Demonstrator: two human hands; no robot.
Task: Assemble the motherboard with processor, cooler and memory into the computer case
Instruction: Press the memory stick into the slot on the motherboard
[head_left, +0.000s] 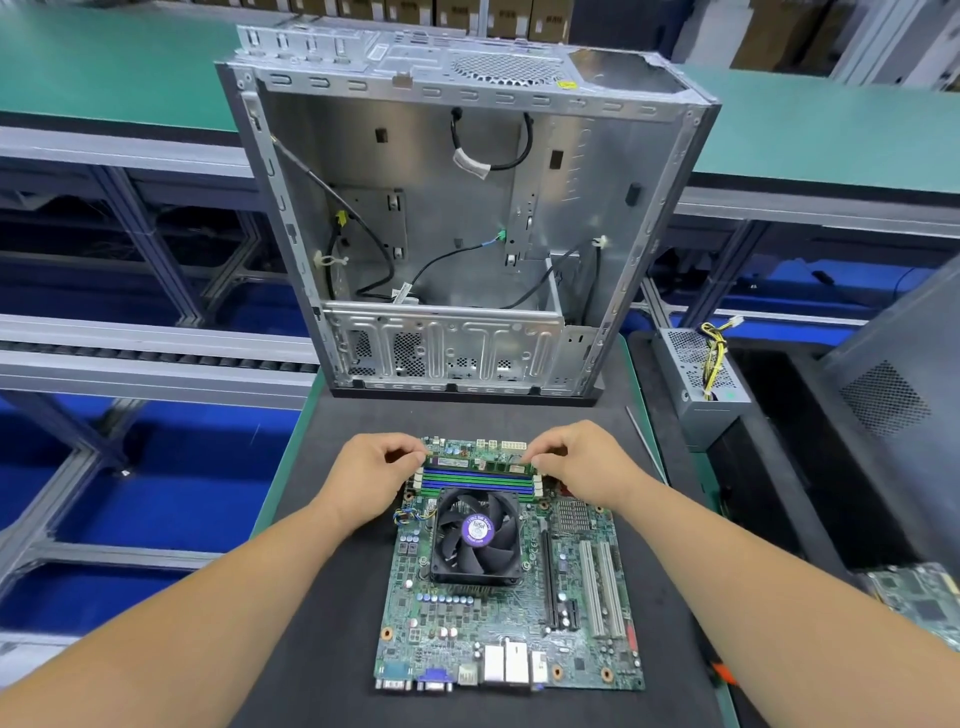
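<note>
Bare forearms enter from the near corners and converge over a green rectangular motherboard (511, 597), which lies flat on a dark grey foam mat (322, 597). The board's long axis runs near to far; its rear port block, with blue and white connectors, faces the near edge, and the memory slots lie at the far end. A black square cooler fan (477, 535) with a purple round hub label is seated just near of the slots.

A green memory stick (480, 462) is held over the far slot, long axis running left to right, standing on edge. The left hand (374, 470) pinches its left end between thumb and curled fingers; the right hand (582, 462) pinches its right end likewise. Whether the stick is fully seated cannot be told. Blue and green slot strips are seen just near of it.

Beyond the board, touching the far edge of the mat, an open silver steel computer case (467, 223) lies with its open side up, black cables loose inside.

To the right, a grey perforated power supply box (698, 379) with yellow and black wires is noted, and a second green circuit board (924, 603) at the right edge. Green conveyor belts (104, 67) cross the far side, with grey aluminium framing (156, 358) and blue flooring to the left.
</note>
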